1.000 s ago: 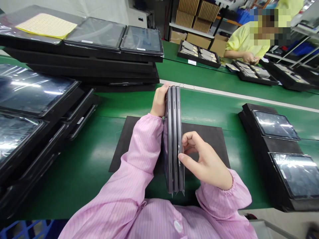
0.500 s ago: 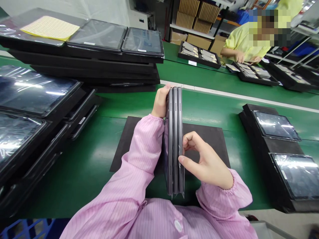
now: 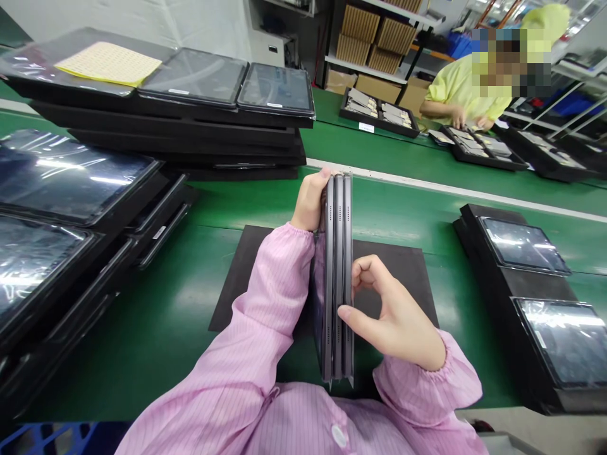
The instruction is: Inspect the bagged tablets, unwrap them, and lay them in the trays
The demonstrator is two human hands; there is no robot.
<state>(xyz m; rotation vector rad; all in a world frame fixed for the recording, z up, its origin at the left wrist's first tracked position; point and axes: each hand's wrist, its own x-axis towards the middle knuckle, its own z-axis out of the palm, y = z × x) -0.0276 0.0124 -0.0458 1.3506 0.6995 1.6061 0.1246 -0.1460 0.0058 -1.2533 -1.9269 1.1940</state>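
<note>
Streaky white glare on screens (image 3: 71, 180)

The held tablets (image 3: 339, 272) partly hide the left hand (image 3: 309, 202); the bottom edge crops a blue crate (image 3: 35, 439)

No text can be read. At far left, a yellow sheet (image 3: 109, 63) carries rows of print too small to make out. White labels (image 3: 179, 92), all illegible, stand on two far-left tablets (image 3: 194, 71), on a slanting tablet (image 3: 173, 220) at left, on the near right tablet (image 3: 569, 344) and on a far tray (image 3: 396, 131).
</note>
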